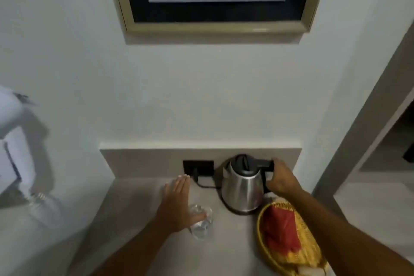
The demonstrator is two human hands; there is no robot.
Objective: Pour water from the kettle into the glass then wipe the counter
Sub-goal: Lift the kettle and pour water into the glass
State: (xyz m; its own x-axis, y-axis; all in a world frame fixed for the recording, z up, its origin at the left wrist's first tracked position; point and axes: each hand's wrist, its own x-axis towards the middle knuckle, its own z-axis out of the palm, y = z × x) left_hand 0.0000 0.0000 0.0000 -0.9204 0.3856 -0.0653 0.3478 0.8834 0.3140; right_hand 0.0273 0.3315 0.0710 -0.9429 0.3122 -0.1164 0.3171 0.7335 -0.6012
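From the head camera I look down on a pale grey tabletop set against a white wall. My right hand is clenched around the black handle of the stainless steel electric kettle, which stands upright on its base near the back of the tabletop, lid closed. A black cord runs from the base to a black wall socket in the low backsplash just left of the kettle. My left hand is released, fingers straight and together, palm down above the tabletop, with the thumb lying across the rim of the clear drinking glass; the glass sits in front of the kettle and to its left, near it but apart. I cannot tell how much water the glass holds. To the right, beside the kettle base, a yellow woven basket holds a red cloth. A framed picture hangs on the wall above.
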